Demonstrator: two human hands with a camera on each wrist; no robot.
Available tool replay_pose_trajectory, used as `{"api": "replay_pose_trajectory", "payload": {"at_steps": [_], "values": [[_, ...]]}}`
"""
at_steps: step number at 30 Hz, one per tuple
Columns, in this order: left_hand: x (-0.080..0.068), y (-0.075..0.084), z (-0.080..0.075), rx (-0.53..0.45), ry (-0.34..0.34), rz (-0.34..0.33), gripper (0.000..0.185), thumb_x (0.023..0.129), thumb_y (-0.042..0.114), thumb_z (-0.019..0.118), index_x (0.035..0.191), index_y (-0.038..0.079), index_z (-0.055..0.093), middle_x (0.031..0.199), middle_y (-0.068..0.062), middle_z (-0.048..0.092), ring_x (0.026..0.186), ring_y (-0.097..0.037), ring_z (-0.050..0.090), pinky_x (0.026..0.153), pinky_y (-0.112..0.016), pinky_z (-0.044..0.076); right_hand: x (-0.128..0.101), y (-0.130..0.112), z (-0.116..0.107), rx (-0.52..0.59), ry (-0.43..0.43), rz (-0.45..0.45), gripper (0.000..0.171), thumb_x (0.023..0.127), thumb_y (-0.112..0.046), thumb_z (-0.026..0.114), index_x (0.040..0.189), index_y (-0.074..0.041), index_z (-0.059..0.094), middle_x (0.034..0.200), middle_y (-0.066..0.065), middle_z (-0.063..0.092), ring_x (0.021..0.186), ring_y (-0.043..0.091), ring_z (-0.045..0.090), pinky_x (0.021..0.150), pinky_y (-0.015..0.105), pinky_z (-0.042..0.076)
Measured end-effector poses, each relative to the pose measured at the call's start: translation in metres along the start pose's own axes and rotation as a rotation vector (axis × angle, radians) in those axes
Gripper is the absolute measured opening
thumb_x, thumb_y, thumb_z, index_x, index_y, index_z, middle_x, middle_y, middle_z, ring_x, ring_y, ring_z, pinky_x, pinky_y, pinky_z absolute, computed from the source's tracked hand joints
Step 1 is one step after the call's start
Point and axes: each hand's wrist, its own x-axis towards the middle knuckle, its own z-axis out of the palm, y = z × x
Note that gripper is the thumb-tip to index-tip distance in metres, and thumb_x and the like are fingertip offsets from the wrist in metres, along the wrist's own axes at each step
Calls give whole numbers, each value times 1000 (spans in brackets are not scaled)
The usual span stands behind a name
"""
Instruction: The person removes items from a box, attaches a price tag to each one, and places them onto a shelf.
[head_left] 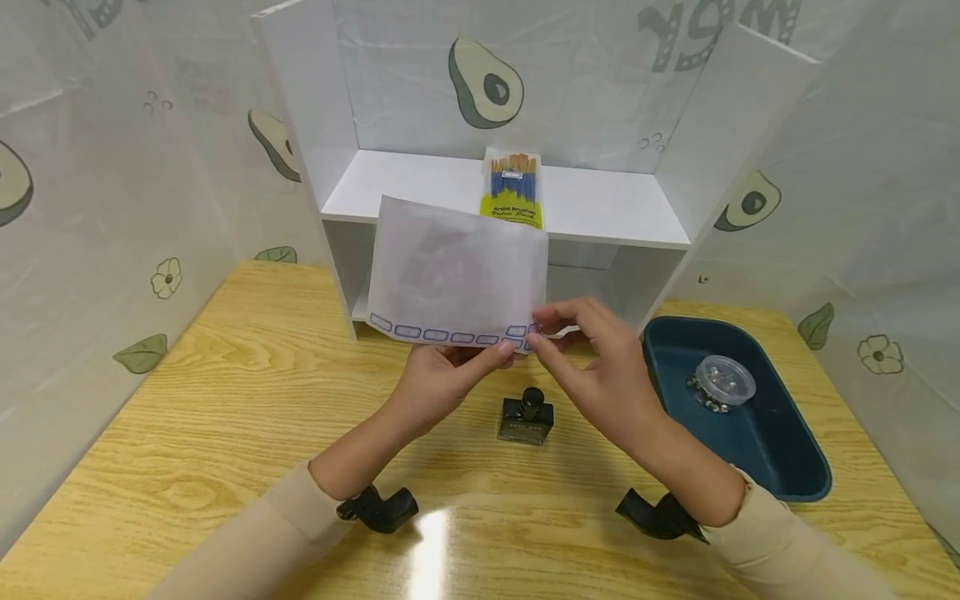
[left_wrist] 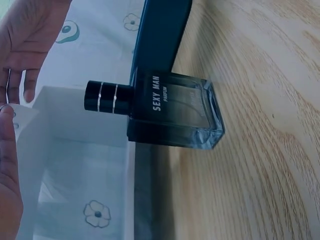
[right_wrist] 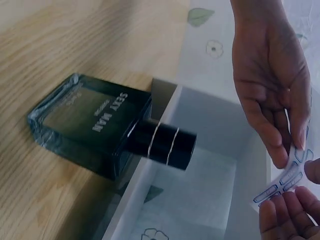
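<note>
A white sheet of label stickers point(head_left: 457, 275) is held up in front of the shelf, with blue-outlined labels along its lower edge. My left hand point(head_left: 435, 379) grips that edge from below, thumb on the front. At the lower right corner, my right hand point(head_left: 600, 358) pinches the sheet by the labels between thumb and fingers. In the right wrist view both hands meet at the sticker sheet point(right_wrist: 282, 182). Below them a dark glass perfume bottle point(head_left: 527, 419) with a black cap stands on the table; its "SEXY MAN" lettering reads in the left wrist view.
A white shelf unit point(head_left: 607, 204) stands at the back, bearing a pack of artist brushes point(head_left: 513, 187) with a small label on it. On the right sits a dark teal tray point(head_left: 772, 450) holding a round clear container point(head_left: 724, 381) and small shiny pieces.
</note>
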Motion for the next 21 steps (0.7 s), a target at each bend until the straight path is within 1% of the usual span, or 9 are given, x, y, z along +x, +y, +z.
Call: {"api": "replay_pose_trajectory", "payload": {"at_steps": [4,7,10,16,21], "values": [[-1,3,1,-38,-15,-6,28,91,3,62,118,-1,56,109,-17,65,96,-32,66,85,-44,52,0,-3,3,13,6,-15,25,85,-4,71,109,-7,64,103,3,62,94,16,60,79,29,53],[-2,5,2,-57,-27,-5,25,92,2,61,116,-3,56,109,-17,65,96,-31,66,86,-45,52,0,-6,4,18,2,-20,23,85,-3,71,107,-7,65,103,2,63,95,15,61,80,30,54],[-3,7,1,-66,-40,9,23,92,0,61,113,-5,57,107,-17,65,95,-30,66,86,-45,52,-1,-8,4,45,-8,-29,22,85,-2,70,105,-8,66,102,2,64,95,14,61,81,32,54],[-3,8,0,-91,-65,44,22,90,-3,61,111,-9,57,103,-13,67,93,-28,67,84,-46,52,-2,-13,5,67,-11,-49,20,84,0,69,102,-8,66,99,1,64,91,13,62,80,28,54],[-4,8,1,-94,-65,30,22,91,-1,61,111,-9,57,103,-14,67,93,-27,67,85,-46,52,-3,-14,4,54,6,-46,17,84,-1,70,100,-9,66,98,-1,64,89,12,63,80,28,54]]}}
